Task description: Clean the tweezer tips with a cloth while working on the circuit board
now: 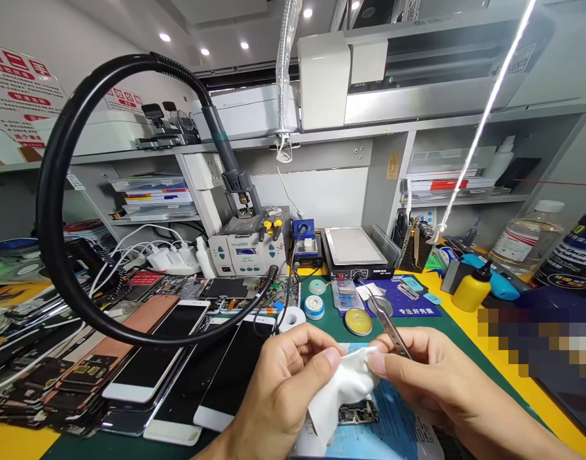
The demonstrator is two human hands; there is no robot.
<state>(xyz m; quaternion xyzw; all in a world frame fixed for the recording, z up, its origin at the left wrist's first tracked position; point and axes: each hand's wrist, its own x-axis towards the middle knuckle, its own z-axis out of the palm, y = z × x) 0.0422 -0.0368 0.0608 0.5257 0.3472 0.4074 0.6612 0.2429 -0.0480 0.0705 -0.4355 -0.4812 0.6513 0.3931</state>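
My left hand (pixel 293 383) pinches one side of a crumpled white cloth (pixel 343 390) between thumb and fingers. The other side of the cloth is pinched by my right hand (pixel 422 370), which also has metal tweezers (pixel 391 329) lying across its fingers, tips pointing up and left. Below the cloth, a small circuit board (pixel 358 414) shows in part on a blue sheet (pixel 383 437). Just beyond my hands stand an open tin of yellowish paste (pixel 358 322) and a round tub with a blue and white label (pixel 314 306).
Several phones and screens (pixel 158 348) cover the left side. A soldering station (pixel 249 246) with a black looped hose (pixel 50 191) stands behind. A flat hot plate device (pixel 353 249), a yellow bottle (pixel 472 287) and a clear bottle (pixel 527 236) are at the back right.
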